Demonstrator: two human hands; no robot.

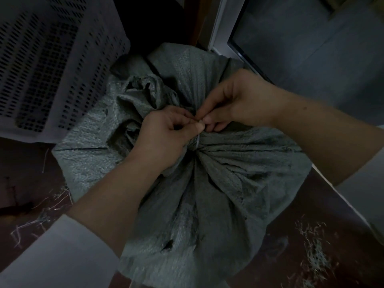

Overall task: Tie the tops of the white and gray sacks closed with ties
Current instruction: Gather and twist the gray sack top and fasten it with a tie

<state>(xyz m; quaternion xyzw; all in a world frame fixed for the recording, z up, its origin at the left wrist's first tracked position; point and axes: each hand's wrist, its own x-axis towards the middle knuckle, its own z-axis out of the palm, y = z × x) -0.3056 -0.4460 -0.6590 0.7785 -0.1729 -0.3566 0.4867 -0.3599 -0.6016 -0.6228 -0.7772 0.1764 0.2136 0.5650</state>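
Observation:
A full gray woven sack (218, 204) stands on the floor below me, its top gathered into a bunched neck. A thin pale tie (197, 141) circles that neck. My left hand (166, 134) lies over the gathered fabric and pinches the tie between thumb and forefinger. From the right, my right hand (234, 102) meets it, its fingertips pinching the tie's end at the same spot. The loose crumpled mouth of the sack (143, 96) spills out to the left of my hands. No white sack is in view.
A pale perforated plastic crate (47, 65) stands close at the upper left, touching the sack. A light door frame (220, 23) and gray floor lie at the upper right. Bits of straw (313, 252) are scattered on the dark red floor around the sack.

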